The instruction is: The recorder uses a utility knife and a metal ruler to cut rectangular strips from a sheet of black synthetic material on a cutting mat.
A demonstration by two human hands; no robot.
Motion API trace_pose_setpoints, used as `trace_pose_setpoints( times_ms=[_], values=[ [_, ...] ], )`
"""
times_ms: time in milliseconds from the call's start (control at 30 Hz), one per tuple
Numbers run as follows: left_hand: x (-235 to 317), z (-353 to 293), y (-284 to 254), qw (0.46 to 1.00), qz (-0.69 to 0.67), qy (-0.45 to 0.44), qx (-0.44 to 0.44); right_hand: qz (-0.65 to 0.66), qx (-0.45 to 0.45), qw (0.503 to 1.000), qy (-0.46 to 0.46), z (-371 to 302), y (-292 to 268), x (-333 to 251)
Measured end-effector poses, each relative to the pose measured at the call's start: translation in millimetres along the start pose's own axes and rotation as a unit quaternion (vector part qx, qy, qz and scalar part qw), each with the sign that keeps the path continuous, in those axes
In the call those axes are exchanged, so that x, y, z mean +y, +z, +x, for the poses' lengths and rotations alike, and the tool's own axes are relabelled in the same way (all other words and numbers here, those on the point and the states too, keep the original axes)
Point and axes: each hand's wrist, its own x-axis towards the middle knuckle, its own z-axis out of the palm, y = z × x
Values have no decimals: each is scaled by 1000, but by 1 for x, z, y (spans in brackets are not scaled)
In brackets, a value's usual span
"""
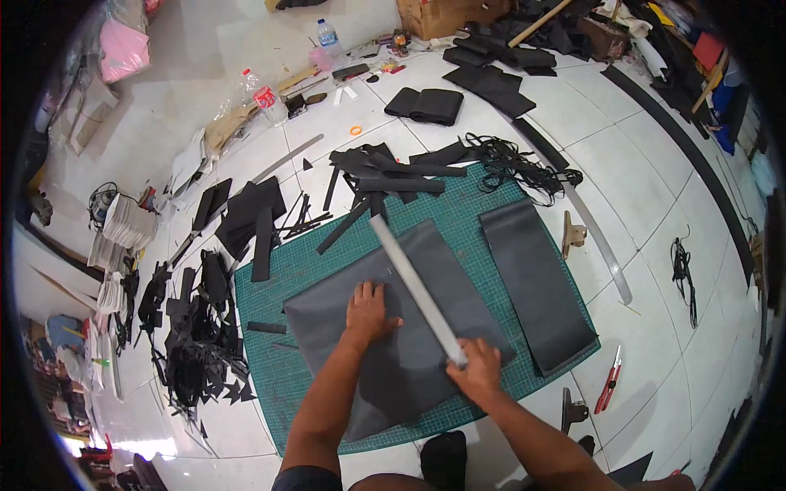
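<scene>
A large dark grey sheet point(409, 368), leather-like, lies on the green cutting mat point(264, 360). My left hand point(371, 313) rests flat on it, fingers stretched forward and thumb out to the side. A long metal ruler point(416, 286) slants across the sheet from its far edge down to the right. Its near end is in my right hand point(477, 370), whose fingers are closed around it. Whether the ruler lies fully on the sheet, I cannot tell. To the right, a folded dark strip of similar material point(536, 286) covers part of the mat.
Black scraps point(201, 352) are heaped left of the mat, with more strips point(385, 176) at its far edge. A red utility knife point(608, 380), bulldog clips point(574, 236) and another metal ruler point(598, 241) lie on the white tiles at right. A tangle of black cord point(516, 164) sits beyond.
</scene>
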Motion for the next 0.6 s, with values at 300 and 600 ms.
trace_pose_setpoints(
  times_ms=[300,600],
  values=[
    [-12,2,-10,992,-114,1,-46,-70,-44,996,-16,-34,31,-12],
    [-28,19,-16,993,-104,52,-15,-87,-107,989,-48,-56,12,-3]
  ],
)
